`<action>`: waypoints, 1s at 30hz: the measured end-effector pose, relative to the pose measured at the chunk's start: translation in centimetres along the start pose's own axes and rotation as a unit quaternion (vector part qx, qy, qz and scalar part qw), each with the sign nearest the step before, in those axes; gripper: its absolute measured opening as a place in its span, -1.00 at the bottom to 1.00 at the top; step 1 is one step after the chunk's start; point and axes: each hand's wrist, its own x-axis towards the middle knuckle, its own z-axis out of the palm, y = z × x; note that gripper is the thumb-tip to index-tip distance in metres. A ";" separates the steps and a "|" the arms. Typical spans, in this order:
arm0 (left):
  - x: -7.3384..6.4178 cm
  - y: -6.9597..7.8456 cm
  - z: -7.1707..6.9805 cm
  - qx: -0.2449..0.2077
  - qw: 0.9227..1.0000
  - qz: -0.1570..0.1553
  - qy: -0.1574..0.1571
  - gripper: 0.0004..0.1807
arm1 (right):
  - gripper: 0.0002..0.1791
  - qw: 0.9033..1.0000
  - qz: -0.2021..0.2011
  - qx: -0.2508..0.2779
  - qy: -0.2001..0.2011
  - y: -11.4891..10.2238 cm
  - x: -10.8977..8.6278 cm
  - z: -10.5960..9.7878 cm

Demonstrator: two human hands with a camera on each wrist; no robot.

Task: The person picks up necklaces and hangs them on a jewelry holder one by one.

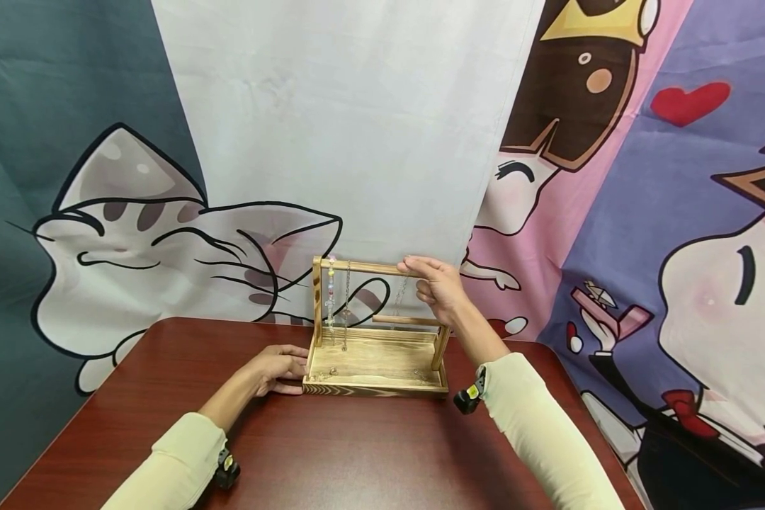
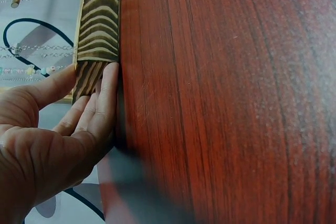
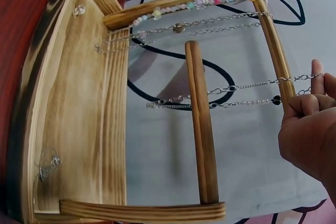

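A wooden jewelry stand (image 1: pixel 376 392) sits on the table, with a shallow tray below and a tall top bar. At its left end my left hand (image 2: pixel 58 129) holds the tray, thumb at the upper rim and fingers lower down the end. My right hand (image 3: pixel 310 124) is up at the top bar (image 3: pixel 273 51), fingers bent, pinching a silver chain (image 3: pixel 247 85) that hangs over the bar. Farther left on that bar hang a pastel beaded strand (image 3: pixel 189 6) and another silver chain (image 3: pixel 199 23). Small metal trinkets (image 3: pixel 50 167) lie inside the tray.
A lower wooden rod (image 3: pixel 198 124) crosses behind the tray. The stand rests near the back of the reddish-brown table (image 1: pixel 357 453). A cartoon-printed curtain (image 1: pixel 357 127) hangs directly behind. Small dark devices (image 1: pixel 467 399) are worn at both wrists.
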 end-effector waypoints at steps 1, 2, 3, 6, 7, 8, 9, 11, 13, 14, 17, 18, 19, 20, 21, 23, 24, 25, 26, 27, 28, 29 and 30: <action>0.0 0.0 0.0 0.000 1.000 0.000 0.000 -0.27 | -0.71 1.000 0.000 -0.003 0.000 0.1 0.0 0.1; 0.0 0.0 0.0 0.000 1.000 0.000 -0.001 -0.28 | -0.70 1.000 0.000 -0.005 -0.001 0.2 0.1 0.2; 0.0 0.0 0.0 0.000 1.000 0.000 -0.001 -0.28 | -0.72 1.000 0.000 -0.007 -0.001 0.3 0.1 0.4; -0.1 0.1 0.0 -0.001 1.000 0.000 -0.002 -0.28 | -0.73 1.000 0.001 -0.010 -0.004 0.5 0.1 0.8; -0.1 0.1 0.0 -0.001 1.000 -0.001 -0.002 -0.28 | -0.74 1.000 0.002 -0.011 -0.006 0.6 0.1 0.9; -0.1 0.1 0.0 -0.002 1.000 -0.001 -0.003 -0.28 | -0.75 1.000 0.002 -0.012 -0.007 0.6 0.1 1.0; -0.1 0.1 0.0 -0.002 1.000 -0.002 -0.004 -0.28 | -0.78 1.000 0.002 -0.012 -0.007 0.7 0.1 1.2; -0.1 0.1 0.0 -0.002 1.000 -0.002 -0.005 -0.28 | -0.83 1.000 0.002 -0.016 -0.007 0.8 0.2 1.4; -0.1 0.1 0.0 -0.001 1.000 -0.003 -0.007 -0.28 | -0.86 1.000 0.002 -0.019 -0.005 0.9 0.2 1.7; -0.1 0.1 0.0 -0.002 1.000 -0.002 -0.007 -0.28 | -0.83 1.000 0.002 -0.021 -0.004 1.0 0.2 1.8; -0.1 0.1 -0.1 -0.002 1.000 -0.003 -0.005 -0.28 | -0.78 1.000 0.004 -0.025 -0.002 1.1 0.3 2.3; -0.1 0.1 -0.1 -0.002 1.000 -0.004 -0.004 -0.29 | -0.80 1.000 0.005 -0.025 -0.001 1.2 0.3 2.4; -0.1 0.1 -0.2 -0.001 1.000 -0.001 -0.005 -0.29 | -0.82 1.000 0.006 -0.023 -0.001 1.3 0.3 2.6; -0.1 0.1 -0.2 -0.001 1.000 -0.002 -0.003 -0.30 | -0.85 1.000 0.008 -0.023 -0.002 1.3 0.3 2.7; -0.1 0.1 -0.2 -0.002 1.000 -0.003 -0.002 -0.30 | -0.87 1.000 0.009 -0.021 -0.002 1.4 0.4 2.9; -0.1 0.1 -0.2 -0.001 1.000 -0.003 0.000 -0.31 | -0.86 1.000 0.010 -0.020 -0.003 1.5 0.4 3.1; -0.1 0.1 -0.2 0.000 1.000 -0.003 0.001 -0.31 | -0.85 1.000 0.009 -0.020 -0.003 1.6 0.4 3.3; -0.1 0.1 -0.2 0.001 1.000 -0.002 0.001 -0.30 | -0.85 1.000 0.009 -0.022 -0.004 1.6 0.4 3.4; -0.1 0.1 -0.2 0.000 1.000 -0.004 0.003 -0.30 | -0.86 1.000 0.008 -0.024 -0.004 1.7 0.3 3.5; -0.1 0.1 -0.1 0.001 1.000 -0.004 0.001 -0.30 | -0.86 1.000 0.007 -0.026 -0.005 1.8 0.3 3.6; -0.1 0.1 -0.1 0.001 1.000 -0.003 0.001 -0.29 | -0.86 1.000 0.007 -0.028 -0.005 1.9 0.4 3.7; -0.1 0.1 -0.1 0.001 1.000 -0.003 0.000 -0.29 | -0.85 1.000 0.007 -0.028 -0.006 2.0 0.4 3.8; 0.0 0.1 -0.1 0.001 1.000 -0.002 -0.001 -0.29 | -0.85 1.000 0.008 -0.029 -0.006 2.1 0.4 3.9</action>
